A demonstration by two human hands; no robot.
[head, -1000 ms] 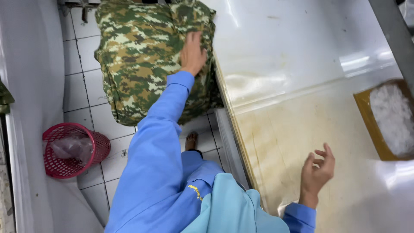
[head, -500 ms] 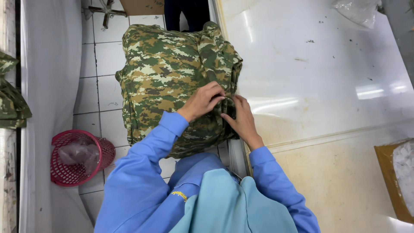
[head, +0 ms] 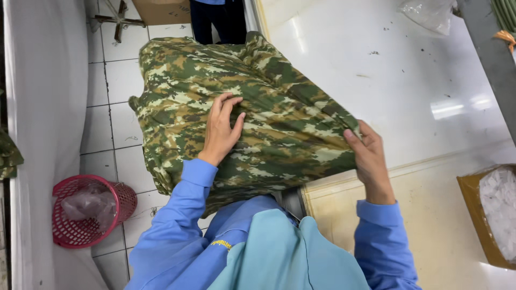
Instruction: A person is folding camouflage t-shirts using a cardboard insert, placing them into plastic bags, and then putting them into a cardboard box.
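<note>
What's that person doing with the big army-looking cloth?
A person in a blue jacket is handling a big bundle of camouflage fabric at the edge of a white table. The left hand lies flat on top of the fabric, and the right hand grips its edge by the table. Part of the bundle hangs over the tiled floor, where a pink basket stands. A cardboard box of white stuff sits on the table.

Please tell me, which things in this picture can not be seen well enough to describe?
Head view only:
- Camouflage cloth bundle: its kind is unclear; folds hide it.
- Right hand: fingertips curl under the bundle's edge.
- Other person: only dark legs, cut by the top edge.
- Cardboard box: cut by the right edge; white contents unclear.
- Pink basket: crumpled plastic hides its inside.
</note>
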